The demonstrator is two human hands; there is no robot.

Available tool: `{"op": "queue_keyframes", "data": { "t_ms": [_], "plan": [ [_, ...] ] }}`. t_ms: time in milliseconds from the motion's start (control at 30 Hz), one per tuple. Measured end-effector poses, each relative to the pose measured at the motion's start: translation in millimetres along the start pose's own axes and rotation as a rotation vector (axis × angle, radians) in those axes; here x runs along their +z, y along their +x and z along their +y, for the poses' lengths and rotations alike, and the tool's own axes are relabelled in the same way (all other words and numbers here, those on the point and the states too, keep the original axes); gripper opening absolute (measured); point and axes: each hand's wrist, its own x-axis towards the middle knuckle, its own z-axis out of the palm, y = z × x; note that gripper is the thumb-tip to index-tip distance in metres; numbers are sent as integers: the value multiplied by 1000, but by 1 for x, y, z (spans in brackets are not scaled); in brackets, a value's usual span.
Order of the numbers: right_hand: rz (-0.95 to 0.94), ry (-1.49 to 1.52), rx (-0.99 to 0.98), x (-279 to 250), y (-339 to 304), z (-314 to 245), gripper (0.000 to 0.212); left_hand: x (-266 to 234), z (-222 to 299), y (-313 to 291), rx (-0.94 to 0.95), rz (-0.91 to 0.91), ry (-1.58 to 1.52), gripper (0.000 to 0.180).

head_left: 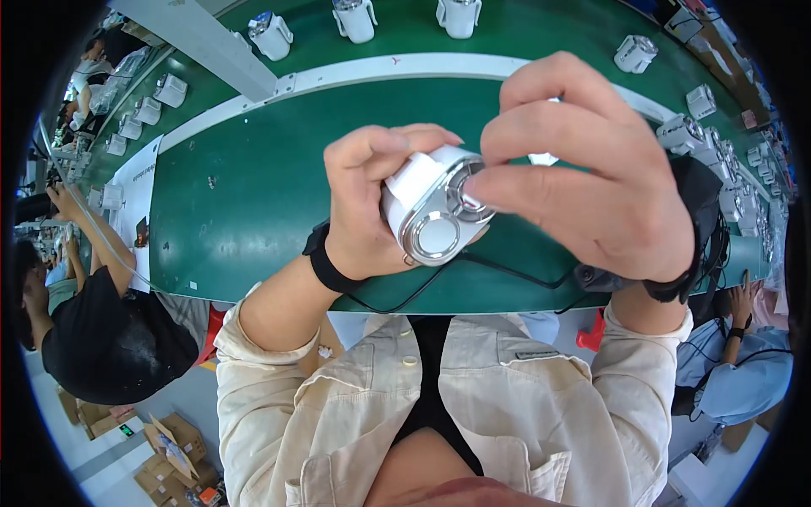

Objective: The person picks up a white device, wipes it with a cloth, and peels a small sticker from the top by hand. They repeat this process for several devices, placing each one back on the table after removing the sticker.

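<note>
My left hand (372, 190) is wrapped round a white, rounded device (435, 207) and holds it tilted above the green table. Its face is silver, with a chrome-ringed round button or disc at the lower end and an open, ribbed chrome ring beside it. At that ring, my right hand (591, 169) has its fingertips pressed together, reaching into the opening. Whatever they pinch, if anything, is hidden. A small white piece (543, 158) shows between the right hand's fingers, too covered to name. Black bands sit on both wrists.
The green table (253, 203) has a pale rail along its far side. Beyond it, several similar white devices (459, 19) stand on a green surface, with more at the right. A black cable (507, 266) runs along the near edge. Another person (110, 329) is at the left.
</note>
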Motion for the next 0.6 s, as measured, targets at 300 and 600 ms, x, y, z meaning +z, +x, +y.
{"op": "queue_keyframes", "data": {
  "t_ms": [300, 600],
  "plan": [
    [-203, 20, 171, -14, -34, -12, 31, -5, -3, 7, -46, -124, 58, 95],
    [-150, 205, 379, -10, -57, -6, 33, -18, -7, 9, 37, -340, 106, 96]
  ]
}}
